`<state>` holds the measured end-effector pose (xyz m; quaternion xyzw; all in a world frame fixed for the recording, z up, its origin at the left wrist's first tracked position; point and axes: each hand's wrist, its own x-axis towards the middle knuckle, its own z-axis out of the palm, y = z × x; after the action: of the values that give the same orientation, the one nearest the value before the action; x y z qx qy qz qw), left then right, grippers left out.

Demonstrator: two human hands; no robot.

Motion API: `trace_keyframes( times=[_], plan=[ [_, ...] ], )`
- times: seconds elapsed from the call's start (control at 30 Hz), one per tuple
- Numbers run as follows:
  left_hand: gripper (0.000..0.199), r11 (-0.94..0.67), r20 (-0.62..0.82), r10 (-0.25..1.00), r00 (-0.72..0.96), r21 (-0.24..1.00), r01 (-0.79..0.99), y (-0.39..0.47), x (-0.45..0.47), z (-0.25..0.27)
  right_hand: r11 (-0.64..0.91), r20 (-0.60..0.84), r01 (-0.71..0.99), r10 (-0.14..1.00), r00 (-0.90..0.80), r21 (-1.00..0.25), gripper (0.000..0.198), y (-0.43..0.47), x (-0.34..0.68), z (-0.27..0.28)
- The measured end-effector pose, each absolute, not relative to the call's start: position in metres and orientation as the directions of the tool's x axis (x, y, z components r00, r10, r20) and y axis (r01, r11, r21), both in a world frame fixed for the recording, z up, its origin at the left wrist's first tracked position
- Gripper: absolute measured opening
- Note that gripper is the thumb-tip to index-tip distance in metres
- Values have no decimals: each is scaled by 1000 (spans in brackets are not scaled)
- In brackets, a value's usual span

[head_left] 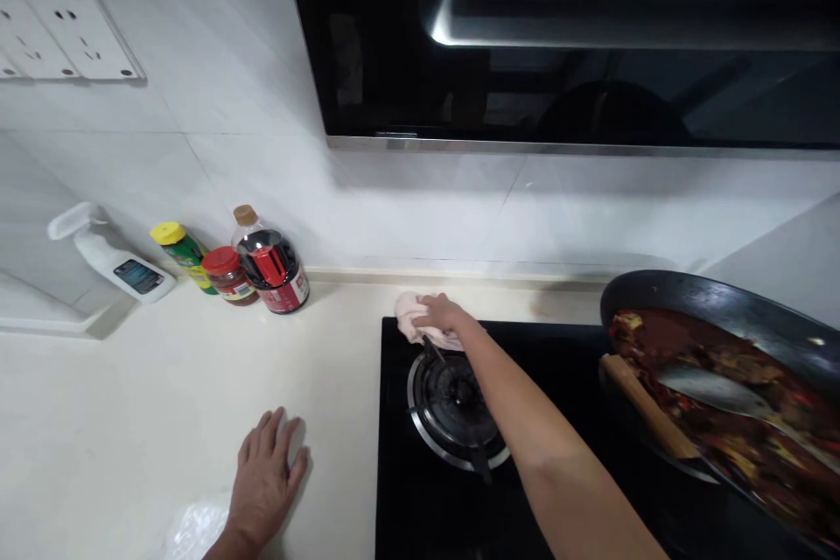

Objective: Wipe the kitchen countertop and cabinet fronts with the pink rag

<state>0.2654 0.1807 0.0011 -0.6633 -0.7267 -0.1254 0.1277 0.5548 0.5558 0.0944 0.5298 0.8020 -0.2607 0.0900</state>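
Observation:
My right hand (441,314) presses a pale pink cloth (410,319) onto the back left corner of the black gas stove (403,490), its fingers curled over the fabric. Just in front of the cloth sits a round burner (452,402) with a metal ring and dark supports; my forearm crosses over its right side. My left hand (266,464) rests on the white countertop (334,385) left of the stove, fingers extended and nothing in it.
A wok (682,289) of red saucy food, with a metal spoon (715,389) inside, stands at right. Against the wall are a dark sauce bottle (269,267), a red-lidded jar (227,276), a green bottle (187,258) and a white spray bottle (115,258). A range hood (557,87) hangs above.

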Motion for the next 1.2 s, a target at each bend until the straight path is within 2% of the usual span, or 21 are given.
trace_keyframes(
  times=[0.2, 0.33, 0.43, 0.53, 0.6, 0.67, 0.73, 0.8, 0.87, 0.93, 1.03, 1.1, 1.2],
  plan=[
    [43, 92, 371, 925, -86, 1, 996, 180, 266, -1, 559, -451, 752, 604, -657, -349, 97, 515, 477, 102],
    [43, 90, 360, 929, -88, 12, 996, 179, 265, 0, 742, -489, 550, 343, -802, -382, 95, 458, 450, 100],
    [44, 89, 364, 927, -91, 22, 996, 178, 265, 0, 812, -492, 457, 251, -834, -362, 90, 427, 443, 97],
    [43, 101, 360, 927, -103, 24, 995, 178, 265, 1, 833, -457, 462, 297, -839, -305, 72, 439, 444, 98],
    [43, 102, 355, 929, -103, 20, 995, 178, 266, 2, 813, -407, 525, 403, -820, -252, 58, 469, 446, 101],
    [43, 103, 353, 930, -102, 17, 995, 178, 266, 3, 758, -347, 618, 534, -771, -207, 54, 504, 447, 103],
    [43, 106, 357, 928, -106, 20, 994, 177, 267, 4, 685, -309, 704, 639, -705, -188, 63, 531, 445, 102],
    [42, 105, 357, 928, -107, 26, 994, 177, 267, 4, 627, -314, 754, 688, -654, -196, 80, 546, 440, 98],
    [41, 101, 352, 930, -106, 32, 994, 177, 267, 5, 611, -339, 759, 682, -648, -225, 96, 547, 432, 93],
    [42, 101, 346, 932, -109, 41, 994, 177, 267, 5, 625, -350, 734, 647, -678, -266, 98, 543, 426, 90],
    [43, 103, 344, 932, -117, 58, 993, 177, 265, 5, 630, -319, 718, 644, -696, -296, 75, 548, 434, 89],
    [43, 104, 340, 933, -120, 63, 993, 177, 265, 4, 594, -301, 752, 689, -659, -288, 61, 562, 459, 91],
    [44, 107, 334, 935, -123, 66, 992, 177, 265, 4, 477, -308, 844, 787, -534, -246, 49, 590, 527, 90]
  ],
)
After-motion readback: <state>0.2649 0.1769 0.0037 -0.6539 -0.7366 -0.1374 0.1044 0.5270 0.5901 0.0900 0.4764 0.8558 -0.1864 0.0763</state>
